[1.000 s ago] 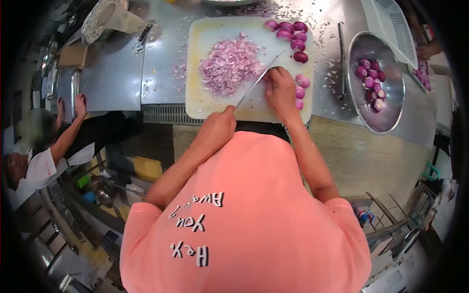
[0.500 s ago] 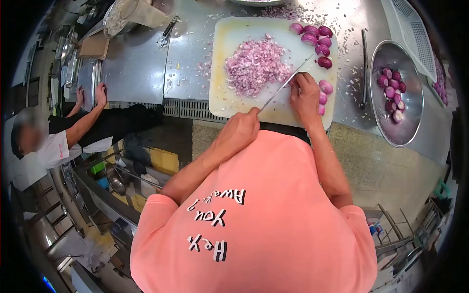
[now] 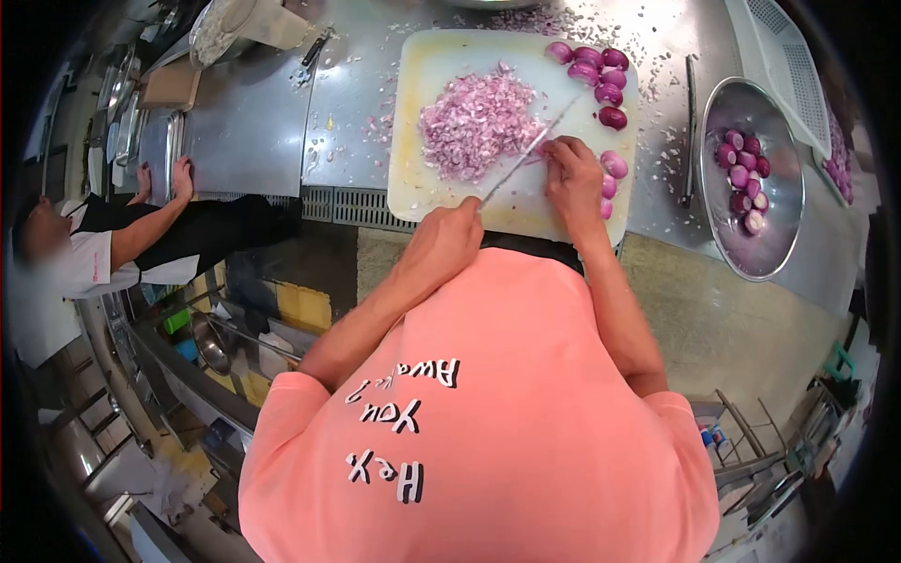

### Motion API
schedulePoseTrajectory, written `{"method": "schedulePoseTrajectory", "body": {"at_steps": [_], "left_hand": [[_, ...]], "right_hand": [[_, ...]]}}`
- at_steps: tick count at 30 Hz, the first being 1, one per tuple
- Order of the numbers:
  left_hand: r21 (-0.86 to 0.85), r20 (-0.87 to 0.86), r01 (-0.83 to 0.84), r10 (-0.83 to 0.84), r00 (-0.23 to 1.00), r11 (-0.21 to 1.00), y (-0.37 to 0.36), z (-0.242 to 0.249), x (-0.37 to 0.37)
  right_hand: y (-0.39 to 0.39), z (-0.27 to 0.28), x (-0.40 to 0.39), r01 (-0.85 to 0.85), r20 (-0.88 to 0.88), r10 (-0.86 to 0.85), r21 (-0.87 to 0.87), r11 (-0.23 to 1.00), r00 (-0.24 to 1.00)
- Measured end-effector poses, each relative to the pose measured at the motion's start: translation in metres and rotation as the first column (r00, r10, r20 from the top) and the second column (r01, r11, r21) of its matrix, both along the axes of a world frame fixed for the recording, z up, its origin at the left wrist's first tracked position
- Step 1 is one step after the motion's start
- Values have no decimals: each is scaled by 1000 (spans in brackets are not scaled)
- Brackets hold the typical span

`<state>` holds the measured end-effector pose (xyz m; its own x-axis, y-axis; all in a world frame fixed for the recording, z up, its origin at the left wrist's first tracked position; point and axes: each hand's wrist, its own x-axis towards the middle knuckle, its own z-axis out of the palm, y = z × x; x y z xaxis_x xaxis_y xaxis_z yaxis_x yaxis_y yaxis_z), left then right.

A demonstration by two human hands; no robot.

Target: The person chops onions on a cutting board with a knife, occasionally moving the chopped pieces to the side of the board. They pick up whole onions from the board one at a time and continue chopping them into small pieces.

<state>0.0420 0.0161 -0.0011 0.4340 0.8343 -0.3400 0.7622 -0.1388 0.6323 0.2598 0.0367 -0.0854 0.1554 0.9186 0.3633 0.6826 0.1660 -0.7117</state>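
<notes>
My left hand (image 3: pixel 443 242) is closed round the handle of a knife (image 3: pixel 528 153), whose blade slants up and right across the white cutting board (image 3: pixel 511 208). Beside the blade, my right hand (image 3: pixel 574 183) has its fingers curled and pinched on what looks like a small piece of red onion, mostly hidden. A pile of finely chopped red onion (image 3: pixel 474 122) covers the left middle of the board. Several peeled red onions (image 3: pixel 608 94) line the board's upper right, and more peeled ones (image 3: pixel 614 165) lie just right of my right hand.
A steel bowl (image 3: pixel 796 220) with several peeled onions stands right of the board, a dark rod-like tool (image 3: pixel 690 131) between them. Scraps litter the steel counter (image 3: pixel 244 122). A white perforated basket (image 3: pixel 779 56) sits upper right. At left, another person (image 3: pixel 141 239) touches a metal tray (image 3: pixel 174 141).
The whole view has shifted slightly, moving the board and bowl a little left in frame. Both hands stay by the knife and onion. The other person's head has shifted up and left.
</notes>
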Motion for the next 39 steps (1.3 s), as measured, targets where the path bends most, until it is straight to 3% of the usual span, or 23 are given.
{"method": "schedulePoseTrajectory", "body": {"at_steps": [2,5,11,14,19,23,25,26,29,33,35,39], "left_hand": [[83,-82,-42,49,995,996,-1,-26,-6],[-32,-43,-70,68,997,997,7,7,-2],[46,-16,-19,19,1000,999,1,-24,2],[-45,-19,-39,38,999,998,4,17,8],[-22,-26,-34,33,999,999,5,-1,10],[-72,-28,-70,68,997,995,2,12,16],[-56,-11,-64,64,998,996,8,-9,17],[-41,14,-59,60,998,997,7,-19,17],[-67,-43,-54,51,998,996,15,15,17],[-46,-44,-136,134,990,990,3,1,9],[22,-21,-126,126,992,992,7,-15,8],[-62,-33,-192,190,981,979,11,2,19]], "right_hand": [[1,5,-3,5,-3,-5,-13,1000,1000],[5,8,-5,5,-59,-9,-59,998,998],[7,9,-5,-22,-95,13,-92,996,995],[8,6,-1,-28,-82,22,-78,997,996],[11,4,-2,-22,-46,19,-64,998,999],[13,6,-3,-12,-126,1,-84,996,992],[11,5,-5,4,-161,-21,-105,994,987],[11,6,-3,-16,-130,3,-93,996,992],[10,4,3,-62,-76,58,-57,996,995],[14,0,4,-93,-10,92,-24,995,996],[14,2,0,-98,-26,96,-88,991,995],[15,6,-4,-95,-21,93,-174,980,995]]}}
